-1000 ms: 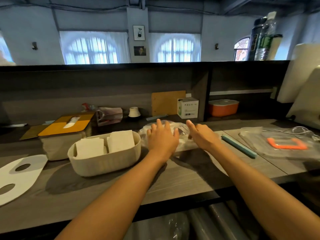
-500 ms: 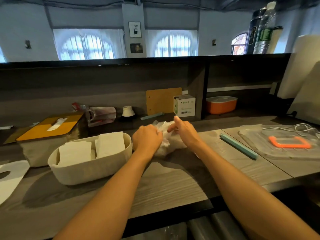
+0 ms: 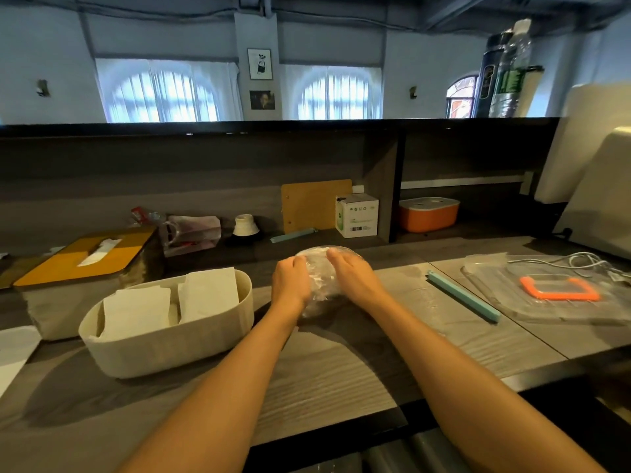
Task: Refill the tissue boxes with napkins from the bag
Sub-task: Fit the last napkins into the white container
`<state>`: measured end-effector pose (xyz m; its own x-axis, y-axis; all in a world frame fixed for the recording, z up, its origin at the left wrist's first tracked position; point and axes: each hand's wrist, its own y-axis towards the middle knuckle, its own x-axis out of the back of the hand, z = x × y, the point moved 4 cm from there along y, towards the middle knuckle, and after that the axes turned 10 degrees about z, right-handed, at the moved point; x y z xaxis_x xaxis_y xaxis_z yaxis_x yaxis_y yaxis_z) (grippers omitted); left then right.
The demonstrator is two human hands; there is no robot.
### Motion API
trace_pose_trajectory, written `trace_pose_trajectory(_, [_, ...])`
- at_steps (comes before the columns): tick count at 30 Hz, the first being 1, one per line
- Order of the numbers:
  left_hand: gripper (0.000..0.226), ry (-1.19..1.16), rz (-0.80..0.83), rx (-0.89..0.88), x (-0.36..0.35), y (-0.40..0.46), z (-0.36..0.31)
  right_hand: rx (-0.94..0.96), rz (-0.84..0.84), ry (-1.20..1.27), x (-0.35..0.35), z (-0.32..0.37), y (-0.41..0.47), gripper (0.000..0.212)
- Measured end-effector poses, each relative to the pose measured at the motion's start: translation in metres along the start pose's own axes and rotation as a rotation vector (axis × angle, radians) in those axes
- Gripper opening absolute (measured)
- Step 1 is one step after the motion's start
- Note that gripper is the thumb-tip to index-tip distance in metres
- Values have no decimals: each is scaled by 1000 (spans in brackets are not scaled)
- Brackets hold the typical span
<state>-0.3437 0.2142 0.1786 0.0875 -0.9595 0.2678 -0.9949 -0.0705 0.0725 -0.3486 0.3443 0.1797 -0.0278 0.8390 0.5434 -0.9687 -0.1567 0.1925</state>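
While left hand (image 3: pixel 292 281) and right hand (image 3: pixel 348 276) clamp crumpled clear plastic bag (image 3: pixel 319 268) between curled fingers: squeeze evenly, compact before discarding.

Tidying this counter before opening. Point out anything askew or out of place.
The napkins in the open cream box stand in uneven, leaning stacks. Both hands, left hand and right hand, hold a crumpled clear bag. A teal clip lies loose, diagonal on the counter.
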Motion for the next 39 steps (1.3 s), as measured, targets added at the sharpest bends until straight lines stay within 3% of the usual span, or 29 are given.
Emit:
trace_pose_trajectory(6, [36,-148,-86,5,-1,-6,6,-117,26,-240,-12,-10,8,51])
trace_pose_trajectory(10, [27,-89,-215,-88,7,-11,3,-54,92,-386,-18,-6,8,48])
trace_pose_trajectory(17, [30,31,-265,-104,24,-3,12,19,227,-279,-16,0,-4,21])
trace_pose_trajectory(22, [32,14,-261,-55,27,-6,10,81,192,-141,-9,3,-8,21])
trace_pose_trajectory(26, [37,6,-244,-43,25,-6,10,89,251,-220,-15,6,-10,29])
trace_pose_trajectory(29, [35,-44,-262,-54,28,-4,11,101,326,-315,-20,5,-13,21])
trace_pose_trajectory(32, [32,-80,-271,-89,29,-5,11,76,319,-233,-14,5,-12,26])
trace_pose_trajectory(39, [24,46,-251,-130,27,-7,5,-29,-38,334,12,1,-11,30])
